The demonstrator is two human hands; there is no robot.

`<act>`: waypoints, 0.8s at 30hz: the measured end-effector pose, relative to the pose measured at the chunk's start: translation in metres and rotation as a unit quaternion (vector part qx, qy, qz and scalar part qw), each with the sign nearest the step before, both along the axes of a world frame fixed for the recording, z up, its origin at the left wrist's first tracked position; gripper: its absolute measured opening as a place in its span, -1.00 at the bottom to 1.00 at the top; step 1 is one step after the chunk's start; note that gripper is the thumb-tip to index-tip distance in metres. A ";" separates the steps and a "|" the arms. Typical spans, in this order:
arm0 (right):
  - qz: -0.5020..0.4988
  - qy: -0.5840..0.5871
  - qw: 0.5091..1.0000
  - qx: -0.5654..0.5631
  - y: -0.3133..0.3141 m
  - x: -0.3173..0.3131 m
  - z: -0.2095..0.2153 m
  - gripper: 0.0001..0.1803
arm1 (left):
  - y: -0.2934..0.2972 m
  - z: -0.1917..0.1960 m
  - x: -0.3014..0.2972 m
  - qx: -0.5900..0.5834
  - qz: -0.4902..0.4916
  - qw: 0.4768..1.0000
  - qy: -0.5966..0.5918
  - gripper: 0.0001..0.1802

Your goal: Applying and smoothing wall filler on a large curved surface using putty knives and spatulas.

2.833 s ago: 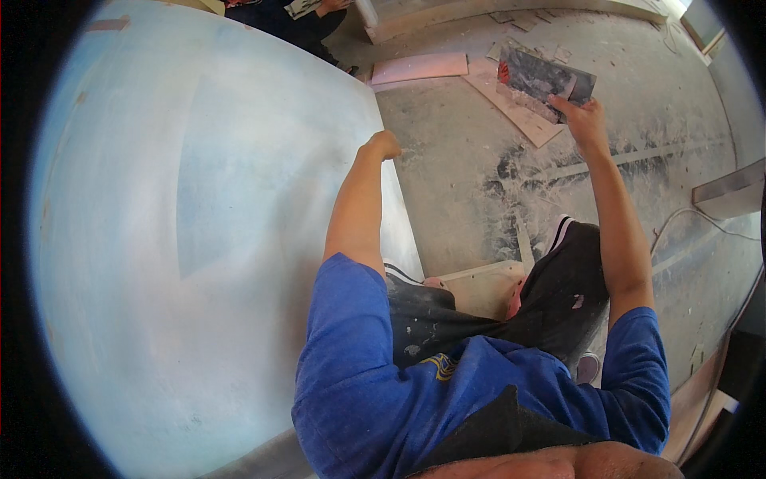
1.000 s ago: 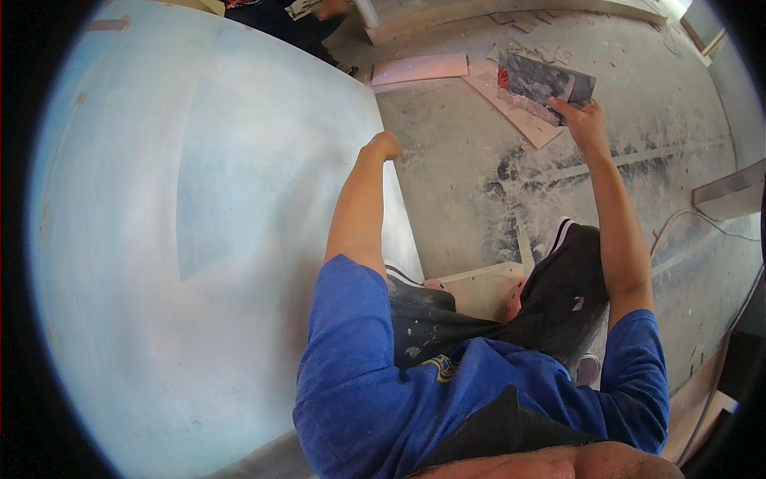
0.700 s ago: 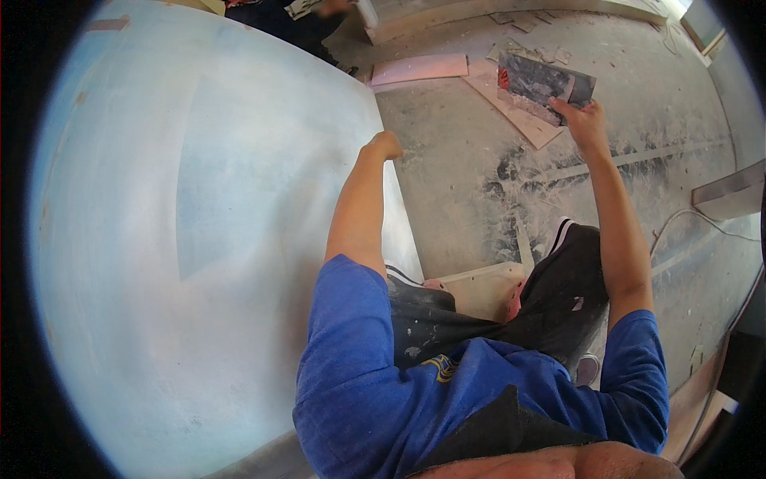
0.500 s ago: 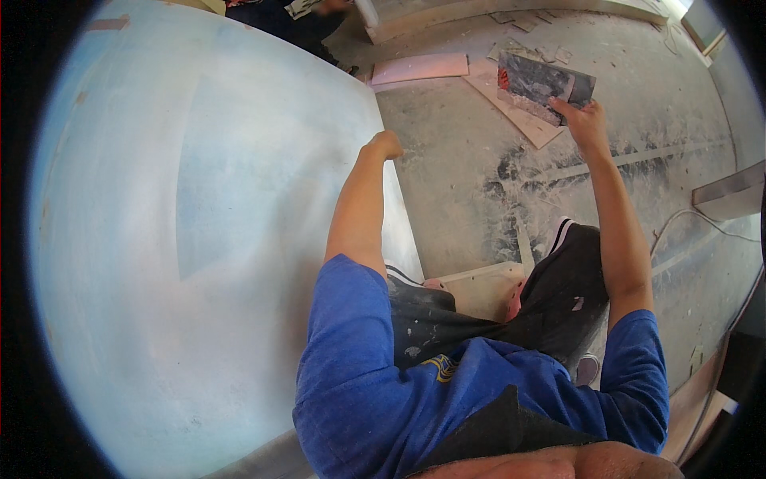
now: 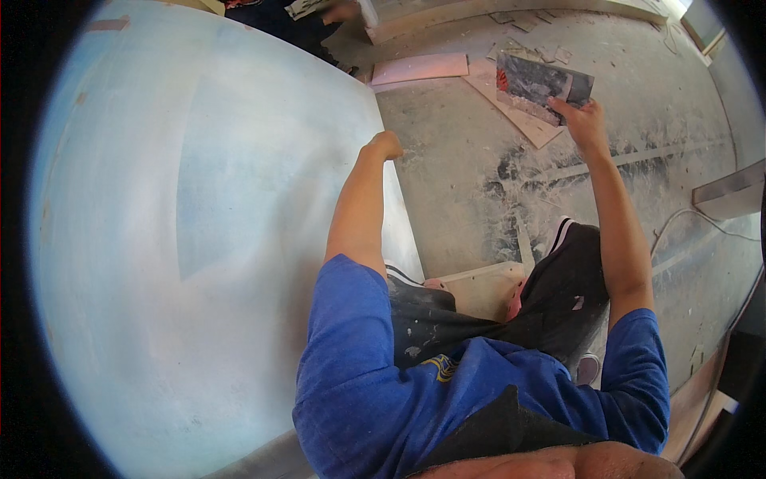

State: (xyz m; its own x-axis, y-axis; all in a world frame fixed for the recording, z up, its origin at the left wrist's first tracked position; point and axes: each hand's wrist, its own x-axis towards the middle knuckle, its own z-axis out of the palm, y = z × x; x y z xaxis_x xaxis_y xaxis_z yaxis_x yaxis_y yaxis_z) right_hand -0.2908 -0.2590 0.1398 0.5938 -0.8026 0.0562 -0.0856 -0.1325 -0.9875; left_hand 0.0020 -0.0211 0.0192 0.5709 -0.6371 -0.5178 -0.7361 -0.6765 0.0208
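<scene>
My right hand (image 5: 586, 126) is raised over the floor, thumb on top, and grips a dusty dark sheet of sandpaper (image 5: 533, 84). The sheet is partly folded over and has a red mark at its left end. At the right edge of a large pale blue and white panel (image 5: 239, 239), my left hand (image 5: 386, 145) is bent at the wrist. Its fingers are turned away and hidden, so whether they hold the edge cannot be seen. A darker blue patch shows on the panel's surface.
A pink-white board strip (image 5: 420, 69) and a triangular board offcut (image 5: 519, 116) lie on the dusty floor, with several scraps beyond. A cable (image 5: 678, 215) runs along the right. Past the panel's far edge is another person in dark clothing (image 5: 279, 28).
The sandpaper in my right hand has shifted very slightly. My left hand and the panel stay where they were.
</scene>
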 end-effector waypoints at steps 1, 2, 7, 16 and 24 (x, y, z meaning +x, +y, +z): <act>0.002 -0.002 1.000 -0.001 -0.001 0.000 -0.001 -0.78 | -0.001 0.002 -0.001 0.005 0.004 1.000 0.004 -0.67; 0.002 -0.002 1.000 -0.002 -0.001 0.000 -0.002 -0.78 | -0.001 0.003 -0.002 0.005 0.004 1.000 0.004 -0.67; -0.004 0.019 1.000 0.003 0.005 0.000 0.005 -0.78 | 0.001 0.003 -0.002 0.014 0.010 1.000 0.010 -0.68; -0.005 0.037 0.999 0.001 0.011 0.003 0.013 -0.77 | 0.013 -0.015 0.015 -0.024 0.016 1.000 -0.008 -0.61; -0.019 0.044 0.999 0.006 0.012 -0.002 0.016 -0.75 | 0.001 0.006 -0.001 0.017 0.014 1.000 0.015 -0.68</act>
